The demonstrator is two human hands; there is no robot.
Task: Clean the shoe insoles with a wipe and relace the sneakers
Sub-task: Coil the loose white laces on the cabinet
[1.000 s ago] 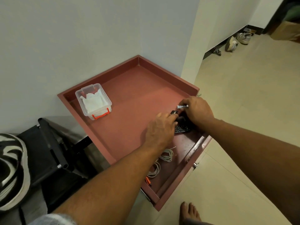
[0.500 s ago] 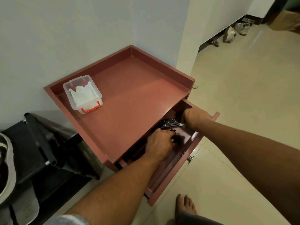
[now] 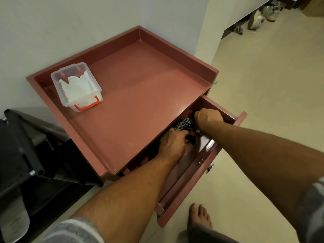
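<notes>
Both my hands are inside the open drawer (image 3: 226, 137) of a red cabinet. My left hand (image 3: 172, 144) curls its fingers on a black bundle (image 3: 192, 139) that looks like cord. My right hand (image 3: 207, 116) is closed in a fist at the drawer's far corner, and a small pale tip (image 3: 197, 131) pokes out beneath it. A black remote control (image 3: 183, 123) lies between the hands. A clear box of white wipes (image 3: 77, 86) with an orange handle stands on the cabinet's top at the left. Two sneakers (image 3: 263, 15) lie far off on the floor.
The cabinet's top (image 3: 143, 95) is a red tray with raised rims, set against the wall. A black shoe rack (image 3: 22, 146) stands to the left, with a pale insole-like shape (image 3: 14, 218) low on it. My bare foot (image 3: 199, 216) is on the tiled floor below the drawer.
Both hands have sunk from above the drawer down into it, the right one carrying the pale-tipped item. Over the last half second they have hardly moved.
</notes>
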